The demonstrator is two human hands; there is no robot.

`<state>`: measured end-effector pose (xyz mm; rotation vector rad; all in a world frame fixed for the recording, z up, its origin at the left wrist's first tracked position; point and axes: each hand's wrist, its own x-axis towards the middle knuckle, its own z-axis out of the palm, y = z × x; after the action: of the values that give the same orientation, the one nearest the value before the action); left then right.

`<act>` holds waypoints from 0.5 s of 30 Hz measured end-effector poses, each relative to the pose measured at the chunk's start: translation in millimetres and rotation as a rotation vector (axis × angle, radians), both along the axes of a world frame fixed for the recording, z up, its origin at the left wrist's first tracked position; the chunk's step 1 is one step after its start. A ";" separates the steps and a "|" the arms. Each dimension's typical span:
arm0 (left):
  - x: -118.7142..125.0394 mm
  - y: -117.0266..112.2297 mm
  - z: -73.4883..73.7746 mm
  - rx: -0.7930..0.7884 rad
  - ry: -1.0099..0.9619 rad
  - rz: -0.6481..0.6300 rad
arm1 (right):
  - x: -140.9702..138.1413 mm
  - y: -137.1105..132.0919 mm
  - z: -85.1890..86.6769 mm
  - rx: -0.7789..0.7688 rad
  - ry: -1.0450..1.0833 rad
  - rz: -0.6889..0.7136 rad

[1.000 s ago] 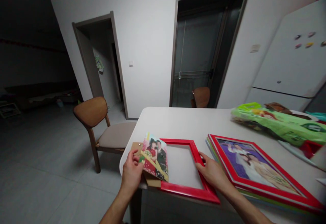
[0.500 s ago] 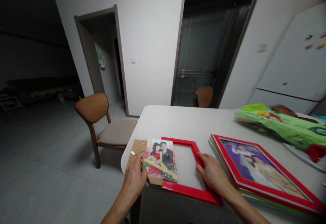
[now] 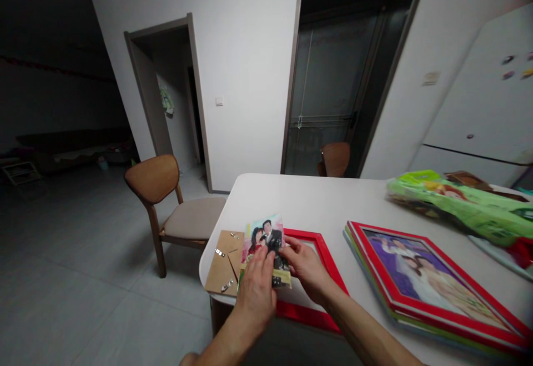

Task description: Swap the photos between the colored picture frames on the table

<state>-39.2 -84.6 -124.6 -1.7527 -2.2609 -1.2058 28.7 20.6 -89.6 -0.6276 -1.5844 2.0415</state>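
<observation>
Backing board (image 3: 219, 272) off, left; right hand (image 3: 307, 267) pinches unframed couple photo (image 3: 272, 236) over red frame (image 3: 332, 262); left hand (image 3: 257, 282) atop, grip unclear.

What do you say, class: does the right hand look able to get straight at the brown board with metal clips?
Probably not: the left hand and the photo lie between the right hand, at the photo's right edge, and the brown board.
</observation>
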 end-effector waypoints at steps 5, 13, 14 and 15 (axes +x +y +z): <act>3.6 12.2 18.2 0.349 -0.533 0.126 | 10.8 1.0 2.6 0.117 -0.066 -0.152; 18.8 28.6 4.1 0.441 -1.113 0.046 | 36.8 31.3 -26.9 0.132 -0.229 -0.264; 15.8 27.3 1.7 0.396 -1.078 0.069 | 40.9 39.4 -27.0 0.170 -0.270 -0.281; 12.5 25.1 -0.3 0.341 -1.034 0.089 | 44.7 47.6 -27.5 0.215 -0.313 -0.290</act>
<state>-26.6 -59.4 -124.9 -0.9576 -2.2025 -2.7012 73.5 68.2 -117.2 -1.0653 -1.7358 1.5947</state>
